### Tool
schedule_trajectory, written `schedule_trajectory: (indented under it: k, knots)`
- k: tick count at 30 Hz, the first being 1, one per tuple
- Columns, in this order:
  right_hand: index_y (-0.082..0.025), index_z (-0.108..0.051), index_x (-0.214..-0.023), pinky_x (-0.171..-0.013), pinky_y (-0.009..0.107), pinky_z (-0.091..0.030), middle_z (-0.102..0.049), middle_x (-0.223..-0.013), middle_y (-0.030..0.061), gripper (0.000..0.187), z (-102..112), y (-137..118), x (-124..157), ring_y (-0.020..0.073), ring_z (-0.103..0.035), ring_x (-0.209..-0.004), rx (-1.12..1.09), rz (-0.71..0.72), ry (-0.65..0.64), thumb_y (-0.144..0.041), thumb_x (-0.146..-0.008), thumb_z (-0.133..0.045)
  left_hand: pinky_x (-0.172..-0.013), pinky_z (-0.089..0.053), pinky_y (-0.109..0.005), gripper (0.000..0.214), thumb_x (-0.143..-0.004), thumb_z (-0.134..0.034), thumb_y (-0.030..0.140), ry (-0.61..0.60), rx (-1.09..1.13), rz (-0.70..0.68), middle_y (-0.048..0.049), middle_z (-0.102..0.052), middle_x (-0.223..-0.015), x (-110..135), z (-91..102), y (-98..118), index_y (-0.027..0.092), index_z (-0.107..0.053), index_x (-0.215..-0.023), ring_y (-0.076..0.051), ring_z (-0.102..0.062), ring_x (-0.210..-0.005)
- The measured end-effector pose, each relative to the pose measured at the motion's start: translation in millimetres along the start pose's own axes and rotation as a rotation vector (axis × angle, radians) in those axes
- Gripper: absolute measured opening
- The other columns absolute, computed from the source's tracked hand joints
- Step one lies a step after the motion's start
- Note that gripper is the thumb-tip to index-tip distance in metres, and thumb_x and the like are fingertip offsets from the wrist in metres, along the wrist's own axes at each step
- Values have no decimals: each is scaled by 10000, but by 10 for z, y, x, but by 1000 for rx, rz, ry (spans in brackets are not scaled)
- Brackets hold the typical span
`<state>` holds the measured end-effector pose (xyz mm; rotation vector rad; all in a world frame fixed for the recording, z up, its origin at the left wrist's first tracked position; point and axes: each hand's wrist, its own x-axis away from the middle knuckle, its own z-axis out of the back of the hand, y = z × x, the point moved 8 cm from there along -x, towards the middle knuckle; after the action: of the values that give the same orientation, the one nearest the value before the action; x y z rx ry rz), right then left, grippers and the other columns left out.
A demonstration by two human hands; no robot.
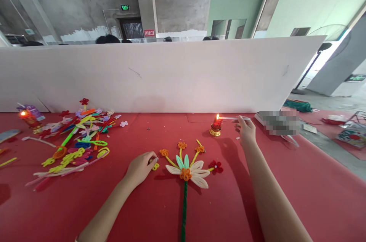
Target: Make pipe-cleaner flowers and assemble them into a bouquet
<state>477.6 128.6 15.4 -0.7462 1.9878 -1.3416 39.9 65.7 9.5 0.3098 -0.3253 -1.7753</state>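
My right hand (pixel 245 129) pinches a thin whitish stick (pixel 228 118), which looks like a glue stick. Its far end meets the flame of a lit red candle (pixel 216 124) on a gold base. Fingers closed, my left hand (pixel 143 166) grips a small yellow pipe-cleaner flower (pixel 155 166) at the table surface; part of it is hidden by the fingers. Between my hands lies a large pipe-cleaner flower (pixel 197 173) with white and light green petals and an orange centre. Small orange blooms (pixel 182 145), a red bloom (pixel 216 166) and a dark green stem (pixel 184 207) extend from it.
A heap of coloured pipe-cleaner pieces (pixel 82 139) spreads over the red table (pixel 137 215) at left, near another lit candle (pixel 30 120). A white partition (pixel 171 78) stands along the back. A blurred-out object (pixel 278 123) lies beyond my right hand.
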Motion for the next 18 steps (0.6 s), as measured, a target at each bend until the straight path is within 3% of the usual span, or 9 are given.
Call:
schedule_trajectory:
  k: [18]
  knots:
    - [-187,-571,-767,-444,178,-357,-636,-618,-5,361,-8,-47,4,65,-463,-472,53,37,-6,-509,-633,-664,-584,-325,-231,267,-854,-403,423,-16,92,-9,-15,-638,-819,5,4,-10,217,-571,-829,-162,-562,-719]
